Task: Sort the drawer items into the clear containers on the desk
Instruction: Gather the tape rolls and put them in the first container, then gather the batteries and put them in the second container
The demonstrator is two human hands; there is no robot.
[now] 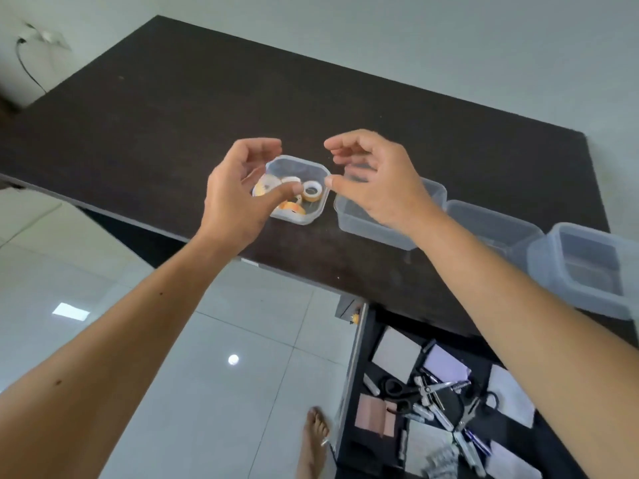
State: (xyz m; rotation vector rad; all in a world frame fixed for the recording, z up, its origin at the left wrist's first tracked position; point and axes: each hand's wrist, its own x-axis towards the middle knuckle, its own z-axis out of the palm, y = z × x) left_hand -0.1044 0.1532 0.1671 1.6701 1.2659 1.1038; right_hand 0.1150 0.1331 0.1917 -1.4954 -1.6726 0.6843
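Note:
A small clear container (pixel 313 167) stands on the dark desk (pixel 173 108) and holds several tape rolls (pixel 312 190), orange and white. My left hand (pixel 235 198) hovers over its left side, fingers loosely curled and holding nothing. My right hand (pixel 373 181) hovers just right of it, over a larger clear container (pixel 363 226), fingers loosely bent and empty. Two more clear containers (pixel 491 223) (pixel 587 267) line up to the right. The open drawer (pixel 432 402) below the desk edge holds scissors (pixel 397 392), pliers, note pads and other small items.
White tiled floor (pixel 224 340) lies left of the drawer, with a bare foot (pixel 313 440) beside it. A cable and wall socket (pixel 31 46) sit at the far left behind the desk. The desk's back half is bare dark wood.

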